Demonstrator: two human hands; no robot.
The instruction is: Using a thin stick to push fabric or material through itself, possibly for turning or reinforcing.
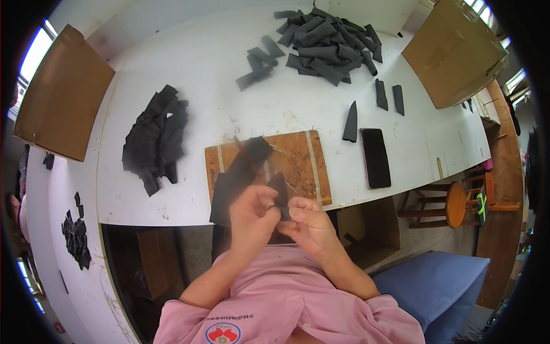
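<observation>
My left hand (251, 218) and my right hand (312, 225) meet at the table's front edge, fingers closed. Between them they pinch a small black fabric piece (278, 186), its pointed end standing up above the fingertips. Beneath and beyond my left hand, more black fabric (235, 183) lies over a worn wooden board (292, 150) with pale strips. A thin brown stick (245, 153) slants across that fabric, blurred; I cannot tell whether my left hand touches it.
A heap of rolled black pieces (329, 46) lies at the back, flat black pieces (154, 137) at the left. To the right are a phone (376, 157) and a pointed black piece (350, 123). Cardboard boxes (66, 94) (455, 54) flank the table; a stool (455, 204) stands beyond its right edge.
</observation>
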